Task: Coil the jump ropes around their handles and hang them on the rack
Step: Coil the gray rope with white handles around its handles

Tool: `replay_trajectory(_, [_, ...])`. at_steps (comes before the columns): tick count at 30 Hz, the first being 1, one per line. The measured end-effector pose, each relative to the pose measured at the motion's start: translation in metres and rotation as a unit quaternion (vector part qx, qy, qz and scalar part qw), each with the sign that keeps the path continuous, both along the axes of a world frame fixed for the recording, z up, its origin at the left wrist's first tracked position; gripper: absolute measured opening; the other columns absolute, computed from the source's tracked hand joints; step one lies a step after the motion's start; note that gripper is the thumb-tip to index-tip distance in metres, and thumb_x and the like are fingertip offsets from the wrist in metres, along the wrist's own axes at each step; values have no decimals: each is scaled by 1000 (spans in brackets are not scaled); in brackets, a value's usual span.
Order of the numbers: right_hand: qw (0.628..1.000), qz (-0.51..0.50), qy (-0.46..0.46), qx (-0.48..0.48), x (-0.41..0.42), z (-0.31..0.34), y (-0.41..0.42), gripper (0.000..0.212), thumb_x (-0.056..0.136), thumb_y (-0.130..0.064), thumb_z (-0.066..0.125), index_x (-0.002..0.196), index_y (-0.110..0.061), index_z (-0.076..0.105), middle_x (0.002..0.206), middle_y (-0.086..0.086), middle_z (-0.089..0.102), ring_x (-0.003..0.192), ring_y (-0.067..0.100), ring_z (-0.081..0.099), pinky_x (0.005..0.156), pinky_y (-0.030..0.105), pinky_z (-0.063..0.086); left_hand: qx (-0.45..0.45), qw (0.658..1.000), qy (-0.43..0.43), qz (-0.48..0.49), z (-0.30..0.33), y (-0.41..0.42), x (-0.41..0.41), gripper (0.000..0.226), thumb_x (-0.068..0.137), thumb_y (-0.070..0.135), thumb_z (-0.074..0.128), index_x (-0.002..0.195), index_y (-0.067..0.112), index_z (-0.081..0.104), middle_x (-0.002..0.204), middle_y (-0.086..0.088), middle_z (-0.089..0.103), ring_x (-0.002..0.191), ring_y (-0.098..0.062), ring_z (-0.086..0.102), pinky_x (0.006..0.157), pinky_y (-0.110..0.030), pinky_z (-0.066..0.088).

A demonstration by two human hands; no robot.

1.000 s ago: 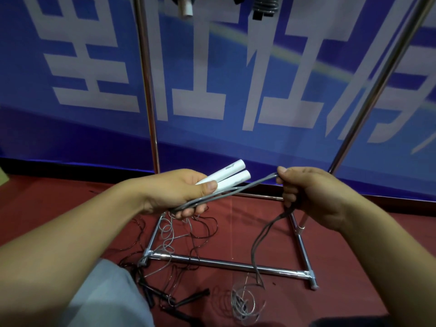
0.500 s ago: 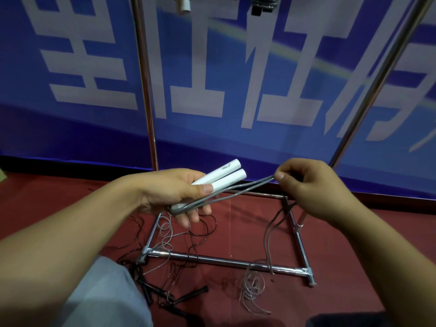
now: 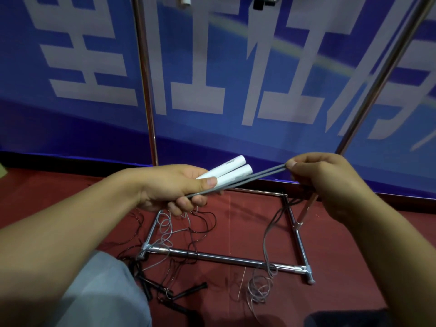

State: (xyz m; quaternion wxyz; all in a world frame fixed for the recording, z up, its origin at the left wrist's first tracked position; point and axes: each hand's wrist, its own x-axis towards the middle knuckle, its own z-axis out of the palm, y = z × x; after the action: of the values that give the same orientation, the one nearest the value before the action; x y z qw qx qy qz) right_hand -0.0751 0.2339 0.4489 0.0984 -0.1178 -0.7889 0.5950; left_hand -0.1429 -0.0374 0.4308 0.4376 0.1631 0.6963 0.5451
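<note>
My left hand [image 3: 174, 187] grips two white jump-rope handles [image 3: 230, 169] side by side, their free ends pointing up and right. Two grey rope strands [image 3: 250, 179] run taut from that fist to my right hand [image 3: 323, 180], which pinches them between thumb and forefinger. From my right hand the rope falls slack [image 3: 269, 232] to a loose tangle on the floor [image 3: 258, 289]. The chrome rack has two uprights [image 3: 146, 90] and a floor base bar [image 3: 224, 257]. At the top edge hang the ends of a white handle [image 3: 184, 0] and a dark handle [image 3: 259, 2].
More thin ropes lie tangled on the red floor around the rack's left foot [image 3: 169, 230], with black handles [image 3: 188, 290] beside my grey trouser leg [image 3: 99, 293]. A blue banner with white characters [image 3: 212, 79] stands behind the rack.
My right hand has moved up and to the right, pulling the two strands straighter and tighter. The slack rope on the floor has been drawn up. My left hand keeps its grip.
</note>
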Motion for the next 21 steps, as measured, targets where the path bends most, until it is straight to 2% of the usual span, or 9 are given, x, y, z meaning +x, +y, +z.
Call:
replay_trajectory(3, [1000,-1,-11,-2,0,0,1,15,89,-7,66,74,-7,71,54,0,58,50,9,48,60,28,41,13,1000,-24,13,0,1,0,40,92,41,52,125,19,53,62,5,40,42,0,25,35,-11,21])
replay_trajectory(8, [1000,-5,-2,13,2,3,1,14,89,-7,66,76,-5,72,55,0,59,54,12,45,59,27,38,39,997,-61,22,4,-1,1,42,88,46,52,116,14,56,62,3,38,41,1,26,35,-11,19])
replay_trajectory(13, [999,33,38,10,11,7,0,18,90,-8,66,74,-10,73,57,1,59,64,22,44,67,36,37,-27,999,-8,-14,1,-3,2,43,90,44,54,116,10,60,63,4,39,44,-1,24,36,-12,21])
replay_trajectory(17, [997,45,54,19,12,5,-2,16,91,-11,66,77,-11,74,59,0,61,65,23,48,71,41,41,-77,996,20,-35,-1,0,4,45,89,46,54,117,11,61,64,5,42,47,-3,25,39,-14,23])
replay_trajectory(21, [998,24,60,25,9,2,-4,16,90,-12,68,76,-13,75,60,-1,64,64,18,54,71,40,48,-124,987,63,-80,-4,8,10,36,97,42,52,116,13,62,63,5,44,47,-5,31,42,-17,27])
